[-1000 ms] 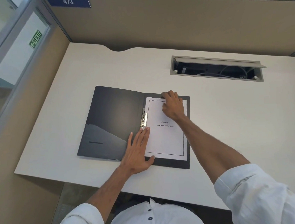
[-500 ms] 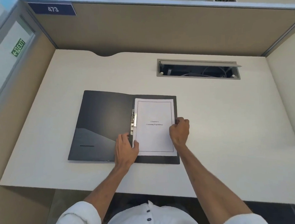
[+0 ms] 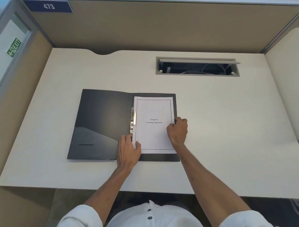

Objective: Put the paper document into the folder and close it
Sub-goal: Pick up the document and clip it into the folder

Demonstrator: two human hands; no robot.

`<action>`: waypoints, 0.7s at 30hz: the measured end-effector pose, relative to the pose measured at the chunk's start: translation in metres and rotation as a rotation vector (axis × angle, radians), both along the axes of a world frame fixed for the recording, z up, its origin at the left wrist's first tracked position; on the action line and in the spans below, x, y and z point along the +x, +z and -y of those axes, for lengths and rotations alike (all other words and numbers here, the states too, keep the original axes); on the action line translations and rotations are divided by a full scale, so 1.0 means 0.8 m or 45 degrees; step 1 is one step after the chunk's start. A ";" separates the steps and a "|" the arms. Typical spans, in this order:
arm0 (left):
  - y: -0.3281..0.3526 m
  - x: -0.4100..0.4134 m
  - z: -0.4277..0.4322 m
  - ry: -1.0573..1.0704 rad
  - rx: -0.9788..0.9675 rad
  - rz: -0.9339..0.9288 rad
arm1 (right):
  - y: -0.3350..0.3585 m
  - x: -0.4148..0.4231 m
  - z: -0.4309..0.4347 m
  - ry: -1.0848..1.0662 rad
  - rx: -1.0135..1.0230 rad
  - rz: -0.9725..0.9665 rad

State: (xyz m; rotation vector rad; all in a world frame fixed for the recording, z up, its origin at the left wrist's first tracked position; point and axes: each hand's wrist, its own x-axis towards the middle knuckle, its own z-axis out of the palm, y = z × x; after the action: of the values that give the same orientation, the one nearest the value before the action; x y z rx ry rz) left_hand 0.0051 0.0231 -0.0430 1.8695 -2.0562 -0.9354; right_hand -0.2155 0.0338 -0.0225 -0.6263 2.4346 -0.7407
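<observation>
A dark grey folder (image 3: 103, 122) lies open and flat on the white desk (image 3: 223, 127). A white paper document (image 3: 155, 135) headed "Chapter 6 Learning Experience" rests on the folder's right half, beside the metal clip (image 3: 133, 121) at the spine. My left hand (image 3: 129, 148) sits at the paper's lower left corner, thumb on the sheet and fingers at its left edge. My right hand (image 3: 177, 131) is curled at the right edge of the paper and folder, fingers over the rim.
An open cable tray (image 3: 197, 66) is sunk into the desk at the back right. Beige cubicle partitions (image 3: 158, 27) wall the desk behind and on both sides. The desk's front edge runs just below the folder.
My right hand slid from the paper's top edge down to its right edge. My left hand went from lying flat to gripping the lower left corner. The view shifted.
</observation>
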 end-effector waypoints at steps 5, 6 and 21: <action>0.000 0.003 0.000 -0.084 -0.015 0.029 | 0.002 0.009 -0.003 0.020 0.021 -0.028; 0.000 0.003 0.000 -0.089 -0.017 0.030 | 0.003 0.009 -0.004 0.027 0.025 -0.030; 0.001 0.008 0.003 -0.129 -0.032 0.096 | 0.008 0.003 -0.009 0.103 0.036 -0.051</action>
State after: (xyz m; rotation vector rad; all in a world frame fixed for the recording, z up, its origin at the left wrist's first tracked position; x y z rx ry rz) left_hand 0.0117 0.0206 -0.0420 1.8295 -2.2150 -0.8699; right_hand -0.2131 0.0411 -0.0158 -0.7303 2.4363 -0.6659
